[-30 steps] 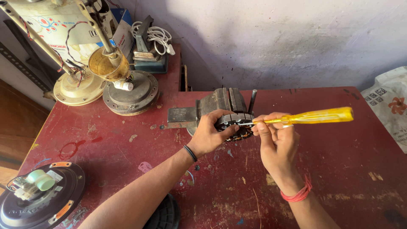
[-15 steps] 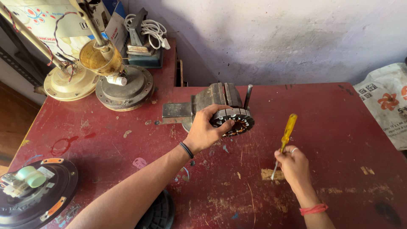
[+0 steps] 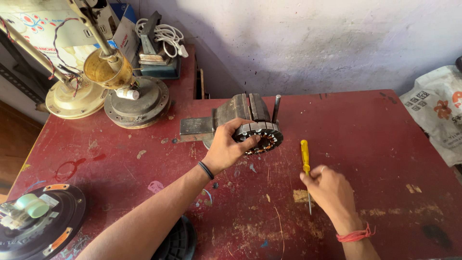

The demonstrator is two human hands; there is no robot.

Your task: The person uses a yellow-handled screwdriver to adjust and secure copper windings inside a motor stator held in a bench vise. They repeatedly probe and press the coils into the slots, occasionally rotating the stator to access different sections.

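Your right hand (image 3: 332, 192) lowered yellow-handled screwdriver (image 3: 305, 163) onto worn red table (image 3: 375, 139), fingers loosening around it; your left hand (image 3: 226, 149) still clenches round copper-wound motor stator (image 3: 262, 137) at grey vise (image 3: 240, 113).

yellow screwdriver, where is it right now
In the head view the yellow screwdriver lies on the red table, right of centre, under the right hand's fingers and just right of the stator.
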